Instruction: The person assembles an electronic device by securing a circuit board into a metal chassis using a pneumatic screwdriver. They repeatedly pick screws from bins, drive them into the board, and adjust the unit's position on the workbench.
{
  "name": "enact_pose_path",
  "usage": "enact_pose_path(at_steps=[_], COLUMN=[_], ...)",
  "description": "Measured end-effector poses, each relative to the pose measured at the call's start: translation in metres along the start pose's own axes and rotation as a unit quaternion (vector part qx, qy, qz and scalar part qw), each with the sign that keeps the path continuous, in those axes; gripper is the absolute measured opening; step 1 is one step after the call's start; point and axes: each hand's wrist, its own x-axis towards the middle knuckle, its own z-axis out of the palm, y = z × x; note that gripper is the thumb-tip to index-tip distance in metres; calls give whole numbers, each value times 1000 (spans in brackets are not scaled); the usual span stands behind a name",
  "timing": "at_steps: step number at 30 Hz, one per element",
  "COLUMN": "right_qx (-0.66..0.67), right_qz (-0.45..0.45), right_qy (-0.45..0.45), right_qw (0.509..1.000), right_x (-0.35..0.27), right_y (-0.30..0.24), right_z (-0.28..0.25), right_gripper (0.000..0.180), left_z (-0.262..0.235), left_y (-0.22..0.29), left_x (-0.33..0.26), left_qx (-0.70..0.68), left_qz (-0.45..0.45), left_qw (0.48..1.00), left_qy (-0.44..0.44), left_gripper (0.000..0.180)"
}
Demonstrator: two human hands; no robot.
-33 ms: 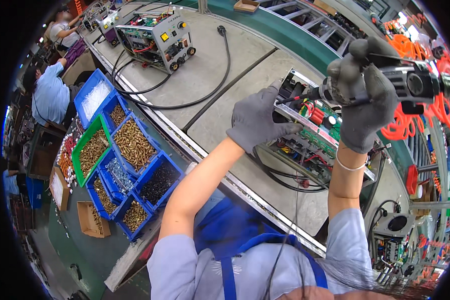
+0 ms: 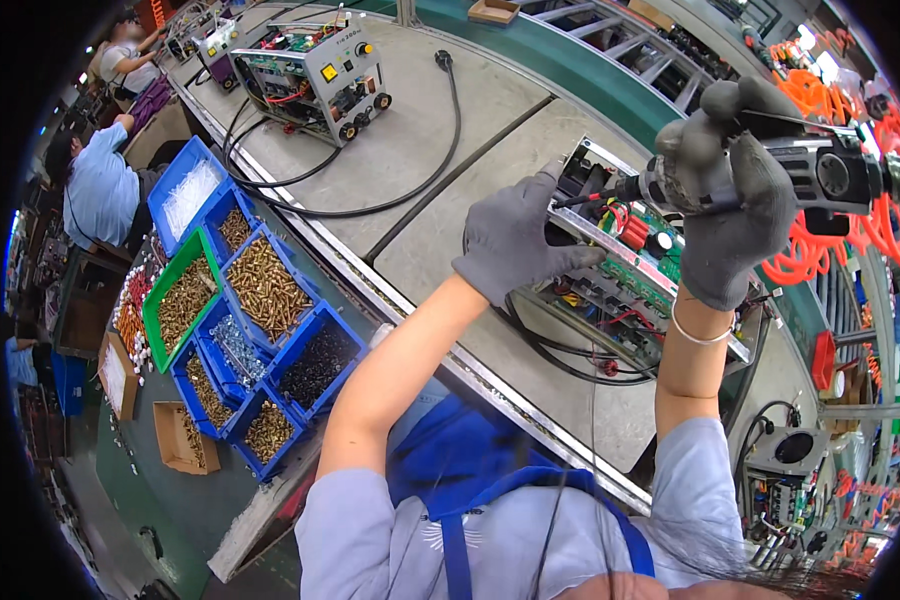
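My right hand (image 2: 725,190), in a grey glove, is closed around a black and silver power screwdriver (image 2: 820,170). The driver lies roughly level, its tip pointing left into the near end of an uncased welding machine (image 2: 630,270). That machine shows green circuit boards, red parts and coloured wires. My left hand (image 2: 515,235), also gloved, grips the machine's left end, the thumb along its near side and the fingers toward the far side. My left palm hides part of that end panel, and whether the tip sits on a screw cannot be seen.
A second uncased welding machine (image 2: 315,85) stands farther left with a black power cable (image 2: 455,130) across the bench. Blue bins (image 2: 320,360) and a green bin (image 2: 180,300) of screws are at my left. Orange coiled hoses (image 2: 805,250) hang at right. Two people sit at far left.
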Motion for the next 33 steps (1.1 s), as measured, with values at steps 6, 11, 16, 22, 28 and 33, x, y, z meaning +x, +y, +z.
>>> enact_pose_path(at_steps=[6,11,16,22,28,33], right_qx=[-87,-59,-20,-143,-119,-126], right_qz=[17,55,32,113,134,145], right_qy=[66,104,127,84,91,100], right_qw=[994,991,991,980,980,976], right_x=[0,1,12,29,40,42], right_y=[-4,-5,0,9,14,3], right_z=[14,9,22,31,50,45], right_gripper=[48,46,34,39,36,32], left_z=[-2,-1,-2,-7,-7,-4], left_y=[2,2,3,6,11,19], left_x=[-1,-2,-1,-1,-4,-4], left_qx=[-9,-12,-20,-20,-21,-33], left_qz=[-3,-12,-18,-58,-92,-96], left_qw=[1000,1000,1000,996,990,990], left_qy=[9,3,-6,-62,-108,-102], left_gripper=[94,97,98,97,97,97])
